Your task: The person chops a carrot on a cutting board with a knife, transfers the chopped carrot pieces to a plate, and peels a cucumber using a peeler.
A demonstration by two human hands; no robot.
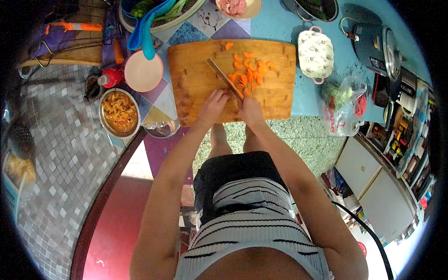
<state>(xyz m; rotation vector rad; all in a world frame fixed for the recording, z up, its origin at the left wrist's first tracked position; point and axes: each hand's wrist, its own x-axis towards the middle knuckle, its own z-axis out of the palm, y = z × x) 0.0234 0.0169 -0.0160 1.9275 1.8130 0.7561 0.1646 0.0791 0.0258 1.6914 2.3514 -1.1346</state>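
Knife [225, 78] | axis diagonal, tip far-left | right fingers [243, 101] clamped on handle | left fingers [221, 95]: cannot tell

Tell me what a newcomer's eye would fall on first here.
Probably the bright orange slices, scattered over the upper right part of the wooden board, with the knife slanting beside them from the right hand. After that, perhaps the turquoise handle reaching over the pink-rimmed bowl, left of the board.
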